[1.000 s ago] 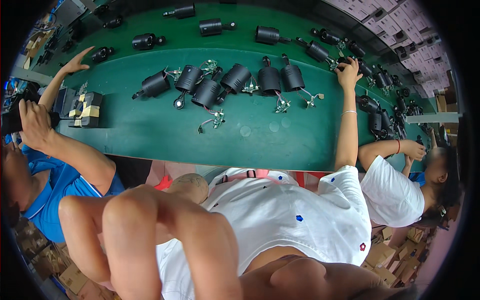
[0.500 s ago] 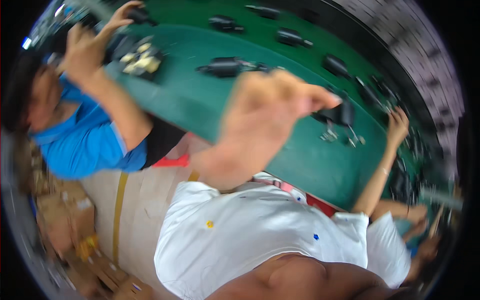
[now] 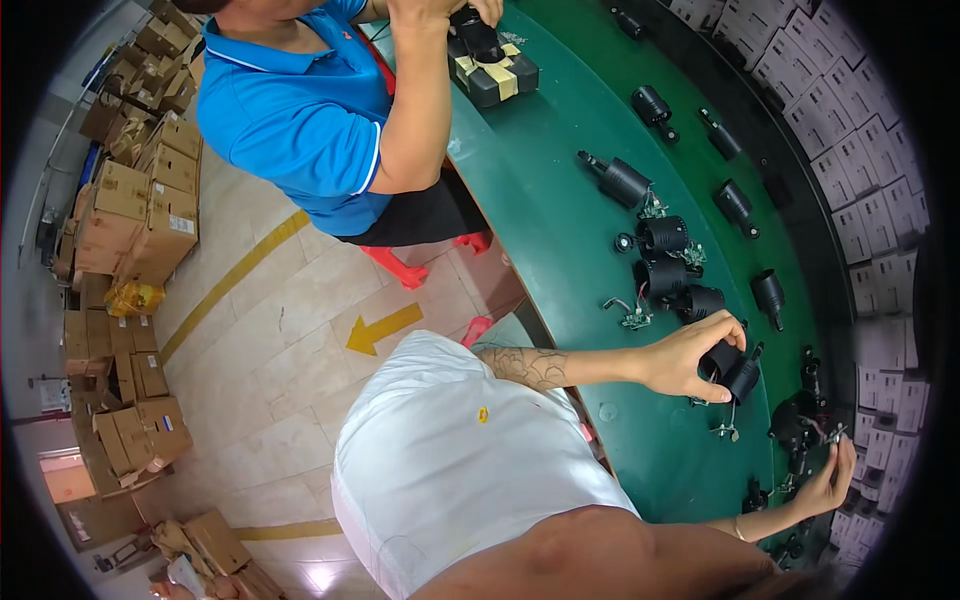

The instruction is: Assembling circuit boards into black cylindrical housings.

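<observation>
My left hand (image 3: 688, 360) reaches out over the bench with thumb and fingers curled around a black ribbed cylindrical housing (image 3: 741, 378). Thin wires with a small circuit board (image 3: 726, 431) dangle below that housing. Farther right, my right hand (image 3: 826, 486) pinches a small light-coloured part (image 3: 836, 434) at the end of a dark assembly (image 3: 795, 422); its exact kind is too small to make out. Just beyond my left hand lies a cluster of black housings (image 3: 662, 277) with green circuit boards (image 3: 636, 316) on wires.
A green bench (image 3: 560, 215) carries more housings on a brighter green strip (image 3: 690, 190). White boxes (image 3: 835, 190) line its far side. At the left, a co-worker in a blue shirt (image 3: 300, 110) handles a black part over a taped black block (image 3: 495, 78). Cardboard boxes (image 3: 150, 215) are stacked beyond the floor.
The view has swung around. My left hand, raised and blurred before, is now down at the bench around a black housing. The co-worker's hands have come down to the taped block.
</observation>
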`<state>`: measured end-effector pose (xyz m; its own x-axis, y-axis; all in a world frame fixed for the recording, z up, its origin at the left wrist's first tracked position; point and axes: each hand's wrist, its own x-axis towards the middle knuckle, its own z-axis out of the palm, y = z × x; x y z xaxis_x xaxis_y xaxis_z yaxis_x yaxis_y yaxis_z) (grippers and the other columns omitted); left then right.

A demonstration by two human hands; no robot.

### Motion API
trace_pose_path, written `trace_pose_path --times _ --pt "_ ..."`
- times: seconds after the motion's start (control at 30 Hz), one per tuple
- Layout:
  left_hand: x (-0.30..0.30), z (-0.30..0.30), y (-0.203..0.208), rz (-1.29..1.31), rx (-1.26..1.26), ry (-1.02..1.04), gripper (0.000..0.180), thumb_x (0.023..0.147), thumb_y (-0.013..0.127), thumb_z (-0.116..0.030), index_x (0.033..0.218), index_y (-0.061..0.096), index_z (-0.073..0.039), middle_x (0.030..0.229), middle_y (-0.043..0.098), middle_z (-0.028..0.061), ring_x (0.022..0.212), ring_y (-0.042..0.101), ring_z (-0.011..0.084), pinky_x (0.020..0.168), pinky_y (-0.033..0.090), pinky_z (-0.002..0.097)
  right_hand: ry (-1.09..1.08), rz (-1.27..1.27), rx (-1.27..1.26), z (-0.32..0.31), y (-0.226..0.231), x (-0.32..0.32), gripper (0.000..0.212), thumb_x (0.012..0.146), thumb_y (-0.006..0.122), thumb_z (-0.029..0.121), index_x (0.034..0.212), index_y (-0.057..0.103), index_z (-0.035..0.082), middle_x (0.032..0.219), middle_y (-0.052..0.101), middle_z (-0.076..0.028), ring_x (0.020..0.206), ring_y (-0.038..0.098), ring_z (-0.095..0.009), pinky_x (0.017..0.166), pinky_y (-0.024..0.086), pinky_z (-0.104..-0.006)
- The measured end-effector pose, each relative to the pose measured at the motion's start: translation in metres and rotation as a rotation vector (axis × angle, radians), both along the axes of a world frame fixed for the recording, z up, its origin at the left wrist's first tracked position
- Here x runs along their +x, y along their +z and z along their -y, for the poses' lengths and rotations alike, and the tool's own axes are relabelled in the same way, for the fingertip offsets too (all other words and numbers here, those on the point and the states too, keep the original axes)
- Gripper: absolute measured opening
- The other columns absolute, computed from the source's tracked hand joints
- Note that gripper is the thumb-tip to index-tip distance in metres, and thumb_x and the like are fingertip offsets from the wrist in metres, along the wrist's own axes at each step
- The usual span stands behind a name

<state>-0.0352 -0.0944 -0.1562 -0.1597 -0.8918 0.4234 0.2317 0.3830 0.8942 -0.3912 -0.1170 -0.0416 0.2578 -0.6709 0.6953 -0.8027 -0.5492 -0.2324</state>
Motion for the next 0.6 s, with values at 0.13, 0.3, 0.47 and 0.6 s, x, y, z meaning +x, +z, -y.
trace_pose_path --times 0.13,0.3,0.47,0.6 --pt "-0.007 0.002 0.001 0.068 -0.067 -0.059 0.053 0.072 0.077 -0.019 0.115 0.049 -0.005 0.11 0.052 0.0075 0.1 0.051 0.0207 0.09 0.042 0.0344 0.258 0.067 0.062 -0.023 0.014 0.041 0.009 0.083 0.061 -0.003 0.09 0.067 -0.003 0.091 0.067 -0.014 0.087 0.061 -0.03 0.095 0.047 -0.0495" --pt "-0.014 -0.002 -0.004 -0.097 0.132 -0.618 0.058 0.071 0.079 -0.016 0.119 0.051 -0.002 0.105 0.058 0.0068 0.091 0.054 0.0183 0.086 0.045 0.0307 0.519 0.2 0.155 -0.031 0.007 0.092 0.011 0.078 0.068 0.008 0.08 0.063 -0.002 0.076 0.06 -0.011 0.076 0.054 -0.029 0.092 0.044 -0.061" --pt "-0.021 -0.011 -0.014 -0.237 0.321 -1.043 0.052 0.069 0.08 -0.013 0.114 0.057 -0.001 0.094 0.062 0.0048 0.079 0.055 0.0158 0.079 0.047 0.0276 0.45 0.328 0.184 -0.03 -0.014 0.121 0.016 0.078 0.071 0.013 0.078 0.064 -0.001 0.077 0.061 -0.012 0.077 0.056 -0.027 0.09 0.046 -0.0541" --pt "-0.005 -0.021 -0.008 -0.178 0.21 -0.885 0.045 0.066 0.081 -0.01 0.107 0.062 -0.003 0.092 0.065 0.0033 0.078 0.054 0.0126 0.076 0.047 0.0252 0.317 0.25 0.38 -0.036 -0.016 0.145 0.015 0.077 0.069 0.01 0.074 0.062 -0.003 0.078 0.063 -0.012 0.077 0.057 -0.025 0.089 0.047 -0.0442"
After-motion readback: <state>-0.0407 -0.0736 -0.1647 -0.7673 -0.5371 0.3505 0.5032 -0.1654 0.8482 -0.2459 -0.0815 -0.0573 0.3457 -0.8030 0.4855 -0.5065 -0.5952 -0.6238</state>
